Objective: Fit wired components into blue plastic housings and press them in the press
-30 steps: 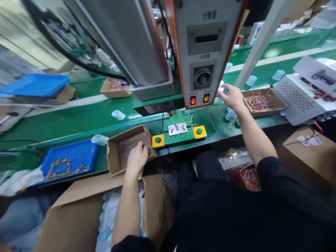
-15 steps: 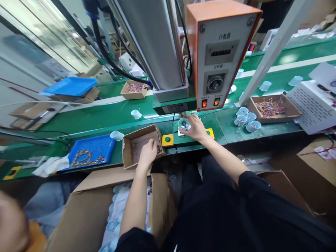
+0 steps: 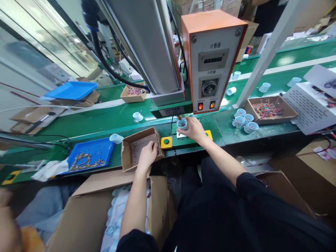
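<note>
R hand [image 3: 195,130] pinches a translucent blue cup [image 3: 182,124], sm. parts inside, btwn thumb & fingers; cup sits over part of the metal plate [image 3: 180,135], under the press cylinder [image 3: 143,45], can't tell if touching plate. L hand [image 3: 147,154] has fingers curled in over the R side of an open cardboard box [image 3: 127,155]; can't tell if it's pinching anything. Yellow button box [image 3: 166,142] btwn that box & plate; 2nd yellow button box [image 3: 208,134] partly behind R hand. Orange control box [image 3: 214,59] above, 2 switches lit. R on worktop [image 3: 228,135]: 4 filled cups [image 3: 251,128] grouped, then shallow carton [image 3: 262,120] of wired parts. L: tipped cup [image 3: 116,138], blue tray [image 3: 103,145] w/ metal bits. Near L: big open carton [image 3: 84,210].
</note>
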`<state>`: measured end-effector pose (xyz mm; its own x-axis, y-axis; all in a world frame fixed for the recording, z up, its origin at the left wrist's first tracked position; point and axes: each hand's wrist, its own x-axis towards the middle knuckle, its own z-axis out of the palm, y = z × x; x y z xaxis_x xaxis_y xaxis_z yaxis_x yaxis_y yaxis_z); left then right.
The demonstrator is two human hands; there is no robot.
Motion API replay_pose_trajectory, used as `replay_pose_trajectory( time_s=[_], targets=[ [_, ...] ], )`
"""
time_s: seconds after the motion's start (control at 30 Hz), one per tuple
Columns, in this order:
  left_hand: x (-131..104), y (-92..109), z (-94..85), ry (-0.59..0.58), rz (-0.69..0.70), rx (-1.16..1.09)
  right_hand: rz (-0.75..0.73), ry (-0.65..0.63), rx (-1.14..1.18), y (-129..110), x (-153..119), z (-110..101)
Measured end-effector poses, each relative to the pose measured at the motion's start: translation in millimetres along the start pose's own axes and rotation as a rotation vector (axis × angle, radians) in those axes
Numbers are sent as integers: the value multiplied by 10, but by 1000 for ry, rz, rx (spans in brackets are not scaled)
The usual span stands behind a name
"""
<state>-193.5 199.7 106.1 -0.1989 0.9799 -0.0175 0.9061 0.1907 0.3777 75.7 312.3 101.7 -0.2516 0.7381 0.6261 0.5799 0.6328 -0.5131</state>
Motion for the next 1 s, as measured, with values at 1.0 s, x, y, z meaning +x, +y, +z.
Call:
replay_pose_trajectory(
  time_s=[1.0],
  targets=[
    [5, -113, 115, 178, -1, -164, -24, 45, 152, 136, -85, 154]
  ],
)
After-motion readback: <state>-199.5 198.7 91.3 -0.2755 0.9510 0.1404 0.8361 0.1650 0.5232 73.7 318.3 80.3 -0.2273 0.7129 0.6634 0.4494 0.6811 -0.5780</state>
